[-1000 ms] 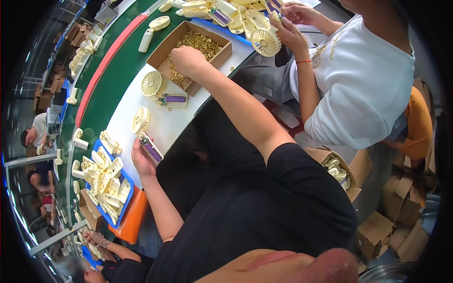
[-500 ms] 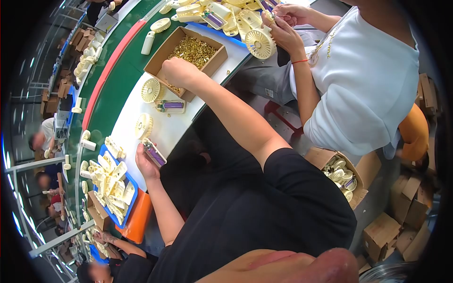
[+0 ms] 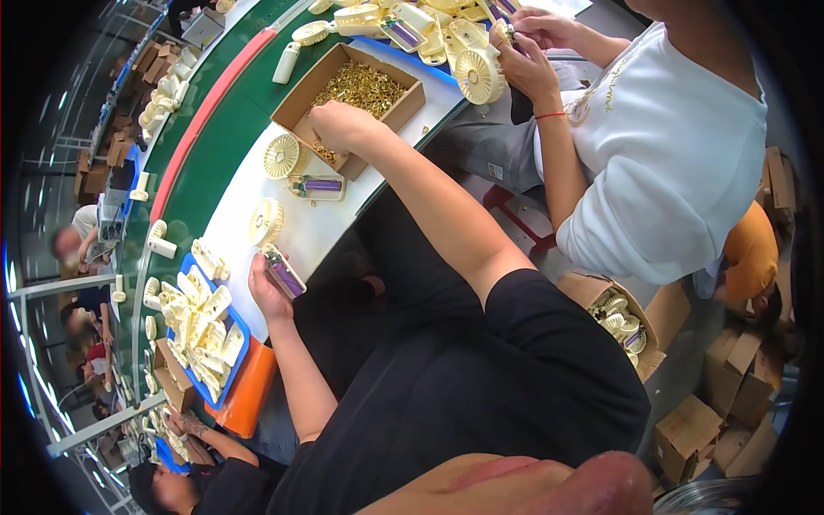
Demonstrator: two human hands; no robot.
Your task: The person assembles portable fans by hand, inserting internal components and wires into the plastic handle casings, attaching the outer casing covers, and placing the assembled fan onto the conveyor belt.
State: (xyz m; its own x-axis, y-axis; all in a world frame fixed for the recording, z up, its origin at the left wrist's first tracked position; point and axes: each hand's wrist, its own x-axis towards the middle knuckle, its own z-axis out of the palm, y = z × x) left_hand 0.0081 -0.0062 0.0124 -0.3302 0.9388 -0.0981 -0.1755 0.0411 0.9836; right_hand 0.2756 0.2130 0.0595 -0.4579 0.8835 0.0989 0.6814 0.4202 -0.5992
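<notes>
My left hand [image 3: 271, 290] is closed around an open cream fan handle [image 3: 283, 273], whose inside shows a purple battery and small parts. My right hand [image 3: 343, 127] is inside a cardboard box [image 3: 402, 105] of small gold-coloured metal pieces [image 3: 369, 86]. Its fingers are bent together and point down at the near corner; their tips are partly hidden, so what they pinch cannot be made out. Between my hands, a round cream fan head [image 3: 281, 157] lies beside another open handle with a purple battery [image 3: 318, 186]. A second fan head [image 3: 267, 221] lies just beyond my left hand.
A blue tray [image 3: 239, 359] heaped with cream plastic shells [image 3: 199, 319] stands at the left, above an orange support [image 3: 245, 399]. Beyond the white tabletop [image 3: 233, 210] runs a green belt [image 3: 197, 176]. A co-worker's hands [image 3: 530, 62] hold a fan at upper right.
The view has shifted slightly. My right hand remains in the box, its fingers now angled further down at the metal pieces. My left hand keeps its hold on the fan handle.
</notes>
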